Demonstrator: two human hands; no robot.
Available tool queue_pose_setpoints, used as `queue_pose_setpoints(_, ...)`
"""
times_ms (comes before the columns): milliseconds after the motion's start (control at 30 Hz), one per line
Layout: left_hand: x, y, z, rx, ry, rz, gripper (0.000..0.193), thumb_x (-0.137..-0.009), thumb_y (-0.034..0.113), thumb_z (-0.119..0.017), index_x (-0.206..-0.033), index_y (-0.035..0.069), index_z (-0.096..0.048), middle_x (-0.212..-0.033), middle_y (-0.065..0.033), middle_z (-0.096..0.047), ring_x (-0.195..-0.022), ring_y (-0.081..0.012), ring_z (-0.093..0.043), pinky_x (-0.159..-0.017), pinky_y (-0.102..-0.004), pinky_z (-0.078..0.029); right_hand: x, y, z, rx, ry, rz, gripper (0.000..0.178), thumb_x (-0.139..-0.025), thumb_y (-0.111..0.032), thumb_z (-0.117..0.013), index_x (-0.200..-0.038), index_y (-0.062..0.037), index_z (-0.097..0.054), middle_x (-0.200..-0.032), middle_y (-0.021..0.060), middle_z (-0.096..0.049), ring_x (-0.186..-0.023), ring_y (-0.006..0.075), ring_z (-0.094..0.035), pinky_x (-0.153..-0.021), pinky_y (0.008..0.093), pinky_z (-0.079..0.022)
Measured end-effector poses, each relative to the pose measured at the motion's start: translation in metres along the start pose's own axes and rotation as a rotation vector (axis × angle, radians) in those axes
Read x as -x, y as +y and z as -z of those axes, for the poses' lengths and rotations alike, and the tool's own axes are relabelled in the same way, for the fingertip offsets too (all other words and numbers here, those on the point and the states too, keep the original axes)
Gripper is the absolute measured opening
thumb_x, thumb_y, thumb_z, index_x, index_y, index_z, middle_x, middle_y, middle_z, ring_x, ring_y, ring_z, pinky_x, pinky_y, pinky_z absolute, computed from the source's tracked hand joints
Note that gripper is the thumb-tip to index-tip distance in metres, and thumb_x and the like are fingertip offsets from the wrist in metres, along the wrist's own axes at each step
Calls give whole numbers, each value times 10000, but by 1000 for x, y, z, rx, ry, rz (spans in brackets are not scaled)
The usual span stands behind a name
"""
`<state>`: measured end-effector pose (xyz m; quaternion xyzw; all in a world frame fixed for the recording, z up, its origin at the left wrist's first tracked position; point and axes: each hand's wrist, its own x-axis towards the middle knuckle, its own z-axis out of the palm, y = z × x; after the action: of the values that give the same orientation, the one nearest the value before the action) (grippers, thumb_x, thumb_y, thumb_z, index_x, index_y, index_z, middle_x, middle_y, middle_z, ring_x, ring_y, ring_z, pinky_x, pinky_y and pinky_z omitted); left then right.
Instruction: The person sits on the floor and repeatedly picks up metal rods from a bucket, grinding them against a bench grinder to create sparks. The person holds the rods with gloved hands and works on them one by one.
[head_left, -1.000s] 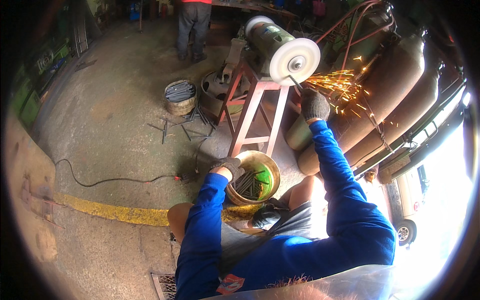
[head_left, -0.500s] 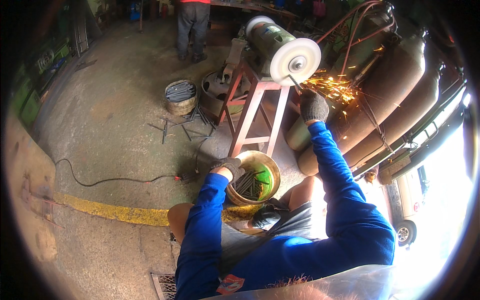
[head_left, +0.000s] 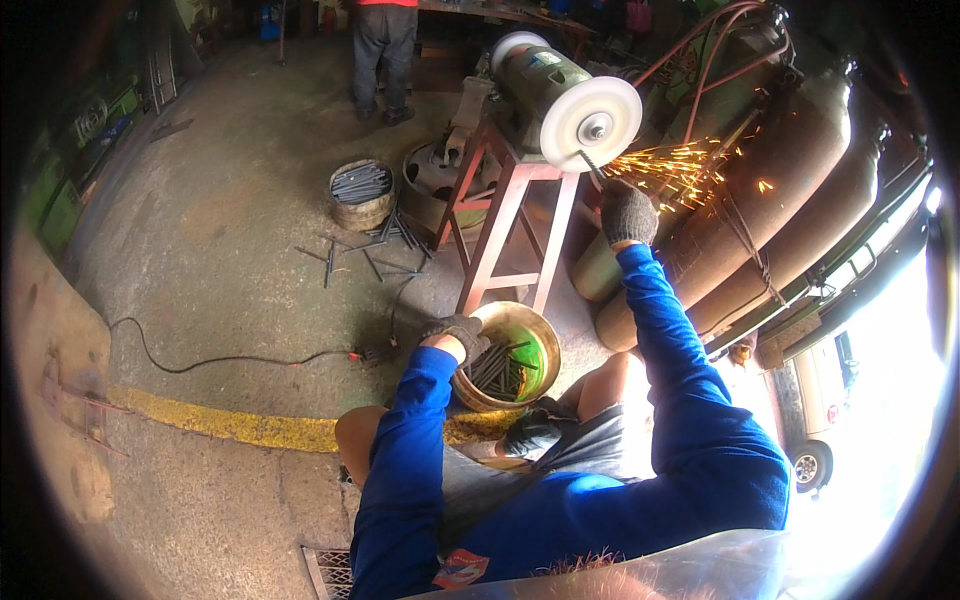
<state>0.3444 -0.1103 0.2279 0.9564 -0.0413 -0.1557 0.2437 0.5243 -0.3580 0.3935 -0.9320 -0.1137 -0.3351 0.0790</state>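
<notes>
My right hand (head_left: 628, 214), in a dark knitted glove, is closed around a thin metal rod (head_left: 591, 163). The rod's far end touches the lower face of a white grinding wheel (head_left: 560, 128) on a bench grinder (head_left: 540, 80). Orange sparks (head_left: 668, 172) fly off to the right from that contact. My left hand (head_left: 456, 335), gloved as well, is closed over the left rim of a bucket (head_left: 547, 340) between my knees. Several dark metal rods (head_left: 497, 370) lie in that bucket. The glove hides most of the left fingers.
The grinder stands on a reddish metal stand (head_left: 512, 220). Gas cylinders (head_left: 765, 190) lean at the right. Another bucket (head_left: 362, 212) full of rods has loose rods (head_left: 375, 262) beside it. A cable (head_left: 230, 359) crosses the floor. A person (head_left: 385, 55) stands at the back.
The spray of sparks has changed shape slightly. Both my hands, the rod and the bucket keep their places.
</notes>
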Motion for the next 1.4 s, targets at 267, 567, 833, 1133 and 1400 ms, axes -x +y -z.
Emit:
queue_pose_setpoints(267,2,1,-1,37,29,0,445,-871,413,-641,-1167,81,-637,-1200,-210,-627,-1126,-385,-599,-958,-444,-487,-1,2,-5,27,-14,-14,181,-814,-278,-618,-930,-175,-710,-899,130,-703,-808,351,-681,-708,470,-548)
queue_pose_setpoints(567,2,4,2,7,9,-6,442,-879,411,-629,-1178,85,-632,-1201,-201,-632,-1125,-375,-604,-956,-450,-488,-2,26,-17,15,64,98,170,-865,-200,-589,-959,-141,-717,-883,135,-703,-827,342,-687,-736,437,-549)
queue_pose_setpoints(833,12,-1,5,31,6,29,458,-876,413,-620,-1183,73,-640,-1193,-204,-638,-1111,-376,-613,-951,-451,-488,45,17,-28,-1324,-194,-313,157,-888,-173,-633,-921,-24,-669,-707,32,-632,-476,67,-481,-420,203,-344)
queue_pose_setpoints(1133,12,5,6,41,-31,56,451,-865,391,-603,-1169,62,-653,-1184,-234,-632,-1101,-388,-616,-934,-453,-494,71,28,-44,-946,-70,236,273,-876,-207,-652,-1074,-34,-577,-732,15,-598,-497,95,-500,-429,199,-381)
queue_pose_setpoints(1400,17,7,6,95,3,29,443,-854,383,-625,-1159,63,-656,-1166,-230,-639,-1071,-388,-626,-922,-451,-499,81,6,-11,-934,-152,62,141,-741,-36,-599,-881,-32,-585,-837,152,-573,-805,361,-589,-713,406,-486)
